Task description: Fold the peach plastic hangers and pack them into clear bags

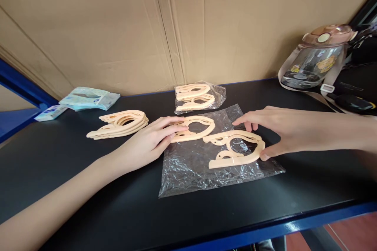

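Two cream plastic folding hangers lie on a clear plastic bag (191, 182). The left folding hanger (210, 127) has its left end under the fingers of my left hand (156, 137), which grips it with the thumb at the near side. My right hand (266, 129) is open around the right end of the second folding hanger (250, 159). Its thumb touches the curved end, and the other fingers are held apart above the bag. To the left sits a stack of several similar hangers (129, 123). Behind the bag, two more hangers (196, 96) are inside a clear wrapper.
On the black table (123, 204), a tissue pack (88, 98) and a smaller packet (50, 113) lie at the back left. A strapped water bottle (318, 62) stands at the back right, beside a black bag (359, 74). Brown cardboard (118, 27) forms the back wall.
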`<state>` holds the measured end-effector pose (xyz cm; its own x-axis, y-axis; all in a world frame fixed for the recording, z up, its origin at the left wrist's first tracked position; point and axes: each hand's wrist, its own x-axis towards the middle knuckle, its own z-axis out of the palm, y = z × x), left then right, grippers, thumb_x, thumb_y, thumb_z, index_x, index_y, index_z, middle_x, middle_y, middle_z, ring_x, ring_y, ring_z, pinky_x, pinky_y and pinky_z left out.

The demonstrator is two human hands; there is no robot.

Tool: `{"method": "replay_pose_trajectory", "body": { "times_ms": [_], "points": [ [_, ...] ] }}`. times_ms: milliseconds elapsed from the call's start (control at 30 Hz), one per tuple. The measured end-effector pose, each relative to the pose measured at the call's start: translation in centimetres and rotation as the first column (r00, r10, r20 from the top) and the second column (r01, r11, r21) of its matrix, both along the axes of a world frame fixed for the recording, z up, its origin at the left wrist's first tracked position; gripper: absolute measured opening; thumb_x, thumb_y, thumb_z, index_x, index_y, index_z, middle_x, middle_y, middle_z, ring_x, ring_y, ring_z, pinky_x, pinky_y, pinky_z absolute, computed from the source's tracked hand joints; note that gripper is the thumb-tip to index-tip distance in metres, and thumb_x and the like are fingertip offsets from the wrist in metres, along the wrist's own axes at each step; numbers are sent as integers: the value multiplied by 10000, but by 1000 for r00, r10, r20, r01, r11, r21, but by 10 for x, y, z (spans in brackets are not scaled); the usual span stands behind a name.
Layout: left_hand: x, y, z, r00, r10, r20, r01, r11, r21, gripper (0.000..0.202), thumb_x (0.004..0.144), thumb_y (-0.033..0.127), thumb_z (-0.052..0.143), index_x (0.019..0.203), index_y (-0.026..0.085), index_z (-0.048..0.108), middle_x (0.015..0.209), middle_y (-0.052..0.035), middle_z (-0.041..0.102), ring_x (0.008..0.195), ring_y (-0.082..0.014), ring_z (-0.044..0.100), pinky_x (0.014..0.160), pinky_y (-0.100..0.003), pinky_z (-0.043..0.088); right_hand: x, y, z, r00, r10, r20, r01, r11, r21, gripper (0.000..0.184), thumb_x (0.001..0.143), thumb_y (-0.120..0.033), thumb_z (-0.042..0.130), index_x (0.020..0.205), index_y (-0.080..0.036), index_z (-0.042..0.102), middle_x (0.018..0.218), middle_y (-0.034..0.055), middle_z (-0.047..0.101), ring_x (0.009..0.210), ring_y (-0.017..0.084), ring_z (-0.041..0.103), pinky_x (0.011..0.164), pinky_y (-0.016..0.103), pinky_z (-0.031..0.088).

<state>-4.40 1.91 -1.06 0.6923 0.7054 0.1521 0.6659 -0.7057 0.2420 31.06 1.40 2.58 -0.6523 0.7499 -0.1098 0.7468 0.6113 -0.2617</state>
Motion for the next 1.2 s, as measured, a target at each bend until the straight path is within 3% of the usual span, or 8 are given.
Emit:
{"method": "replay_pose_trajectory", "body": {
  "times_ms": [100,233,400,567,933,1200],
  "points": [
    [0,0,0,1000,-2,-9,2,1000,10,373,1008,265,359,1329,308,543,1459,-14,455,1299,-203,460,1086,-365,392,-10,-4,1,999,30,-22,-30,999,-32,707,759,-577,649,1398,-356,443,1011,14,697,925,270,632,710,363,496],
    [-1,0,1,1000,-9,-15,9,1000,8,374,1016,263,340,1329,301,540,1461,-19,451,1299,-195,454,1080,-362,393,-26,-10,-1,992,91,-82,-94,995,-38,598,808,-594,589,1331,-316,502,945,20,674,868,252,617,713,364,471],
    [0,1,1,1000,-14,-19,14,1000,3,377,1015,276,340,1339,302,531,1468,-25,442,1303,-206,450,1081,-378,393,-26,-10,-3,992,52,-118,-62,995,-81,614,773,-558,646,1331,-356,490,880,-20,669,803,218,619,646,317,469],
    [0,1,0,1000,-14,-22,14,1000,7,378,1015,275,339,1337,305,535,1467,-24,445,1302,-209,454,1078,-380,400,-17,-11,3,992,2,-127,-24,985,-169,629,796,-424,658,1386,-420,437,948,-42,696,855,195,656,645,284,498],
    [0,0,1,999,-9,-41,10,1000,16,377,1014,277,332,1328,309,538,1463,-27,449,1285,-203,468,1063,-376,411,-19,-13,9,960,119,-252,-196,931,-308,659,865,-305,606,1455,-421,339,1182,-47,669,1070,167,629,895,308,502],
    [-1,1,2,999,-12,-49,13,1000,6,399,1002,251,329,1338,325,531,1470,-25,443,1285,-216,472,1057,-396,424,-25,-11,7,926,141,-350,-273,890,-365,630,876,-296,601,1455,-389,372,1235,-1,654,1085,184,638,913,343,511]
  ]
}}
